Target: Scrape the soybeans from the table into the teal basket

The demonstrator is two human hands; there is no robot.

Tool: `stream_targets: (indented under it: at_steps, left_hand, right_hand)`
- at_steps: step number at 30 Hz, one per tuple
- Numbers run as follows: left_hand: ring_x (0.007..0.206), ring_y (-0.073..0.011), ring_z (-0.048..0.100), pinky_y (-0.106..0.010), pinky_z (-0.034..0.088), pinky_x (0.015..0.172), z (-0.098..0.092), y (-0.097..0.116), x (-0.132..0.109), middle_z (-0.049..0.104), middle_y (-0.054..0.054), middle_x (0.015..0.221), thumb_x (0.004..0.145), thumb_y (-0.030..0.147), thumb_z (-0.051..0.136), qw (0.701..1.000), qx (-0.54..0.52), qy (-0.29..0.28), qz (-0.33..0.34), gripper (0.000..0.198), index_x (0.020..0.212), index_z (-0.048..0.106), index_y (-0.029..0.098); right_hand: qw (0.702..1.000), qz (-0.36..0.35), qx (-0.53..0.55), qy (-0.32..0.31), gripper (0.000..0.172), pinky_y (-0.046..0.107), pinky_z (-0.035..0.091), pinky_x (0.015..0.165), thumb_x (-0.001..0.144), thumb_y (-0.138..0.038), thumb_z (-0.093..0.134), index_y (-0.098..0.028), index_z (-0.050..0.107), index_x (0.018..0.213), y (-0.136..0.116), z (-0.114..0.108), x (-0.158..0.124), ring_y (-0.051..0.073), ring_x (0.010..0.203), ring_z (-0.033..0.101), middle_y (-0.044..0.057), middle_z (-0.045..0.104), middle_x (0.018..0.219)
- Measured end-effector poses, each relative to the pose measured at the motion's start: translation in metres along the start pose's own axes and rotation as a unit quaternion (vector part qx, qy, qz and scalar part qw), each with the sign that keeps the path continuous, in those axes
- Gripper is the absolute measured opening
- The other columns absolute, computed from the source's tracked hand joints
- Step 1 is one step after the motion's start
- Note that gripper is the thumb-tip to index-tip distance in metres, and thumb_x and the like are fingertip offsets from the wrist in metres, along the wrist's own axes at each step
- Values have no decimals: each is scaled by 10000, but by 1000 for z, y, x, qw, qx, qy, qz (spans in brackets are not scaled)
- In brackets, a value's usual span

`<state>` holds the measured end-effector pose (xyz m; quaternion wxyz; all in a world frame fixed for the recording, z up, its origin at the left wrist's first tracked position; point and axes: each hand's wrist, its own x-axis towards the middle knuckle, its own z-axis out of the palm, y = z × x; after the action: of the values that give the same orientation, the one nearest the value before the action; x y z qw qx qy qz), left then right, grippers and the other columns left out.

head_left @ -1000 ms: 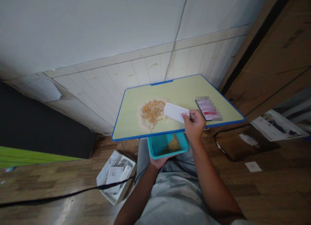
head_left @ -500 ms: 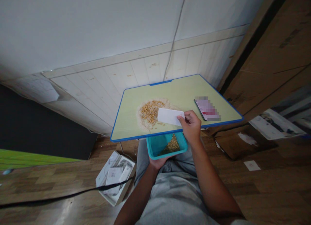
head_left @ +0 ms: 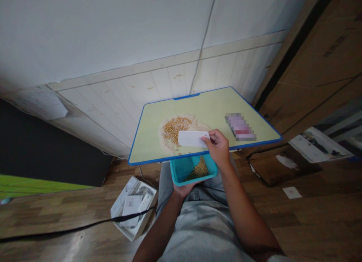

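Note:
My right hand [head_left: 219, 147] pinches one end of a flat white card [head_left: 192, 138] between thumb and fingers. The card's far end is over the near side of a pile of soybeans [head_left: 173, 129], ringed by pale rice-like grains [head_left: 195, 122]. The pile lies on a pale green tabletop [head_left: 209, 103] edged in blue. Just below the table's near edge, my left hand [head_left: 183, 189] supports a turquoise plastic tub [head_left: 177, 175] from beneath; most of its fingers are hidden. Soybeans [head_left: 200, 168] fill the tub's right side.
A phone [head_left: 240, 127], partly pixelated, lies on the table's right side. On the wooden floor to the left stands an open white box [head_left: 135, 207] with papers and cables. Cardboard [head_left: 313, 73] leans at the right, and a wall [head_left: 169, 77] rises behind the table.
My right hand has moved the white card slightly left and nearer to me, over the bean pile's near edge. The tub and my left hand stay in place.

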<state>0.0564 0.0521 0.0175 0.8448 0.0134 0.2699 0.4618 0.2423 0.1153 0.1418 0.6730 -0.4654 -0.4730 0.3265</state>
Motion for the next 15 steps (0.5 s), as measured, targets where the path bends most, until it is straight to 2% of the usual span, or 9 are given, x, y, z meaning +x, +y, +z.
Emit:
stream_targets:
  at_steps: [3,7,15]
  left_hand:
    - [1802,-481,272,-832,90,1426,10,2,-4,327,-109,1951,1112,735,187,999,-32,17,-3,872,1877,243,320]
    - [1822,-484,199,-828,27,1425,18,2,-8,267,-97,1973,1106,733,160,998,-48,29,-8,882,1883,214,320]
    - [1840,-449,150,-761,-14,1451,16,2,-9,217,-94,1985,1110,735,159,997,-67,21,-15,895,1891,190,300]
  right_hand:
    - [1000,5,4,-17,328,260,418,586,837,-490,836,-273,590,819,0,2,-1,164,618,584,-44,676,670]
    - [1000,12,8,-26,336,263,422,592,831,-496,840,-274,589,818,-1,1,-2,163,614,584,-50,670,663]
    - [998,28,32,-45,311,265,419,588,799,-461,845,-273,597,809,-5,0,-2,166,605,594,-34,730,684]
